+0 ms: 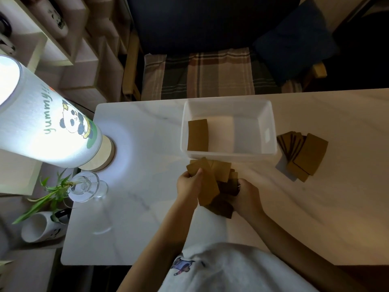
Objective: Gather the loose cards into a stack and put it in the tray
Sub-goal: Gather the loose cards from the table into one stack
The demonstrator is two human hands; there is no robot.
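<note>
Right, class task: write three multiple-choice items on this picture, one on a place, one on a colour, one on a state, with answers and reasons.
1. Where do the spread cards lie relative to the tray?
A. Right of it
B. Inside it
C. Under the lamp

2. What colour are the cards in the tray?
A. Blue
B. Brown
C. Red

3. How are the cards between the hands?
A. Squared up
B. Fanned and uneven
C. Already in the tray

Answers: 1 A, they rest on the table beside the tray's right wall. 2 B, their face is plain brown. 3 B, left hand and right hand hold cards at differing angles.
</note>
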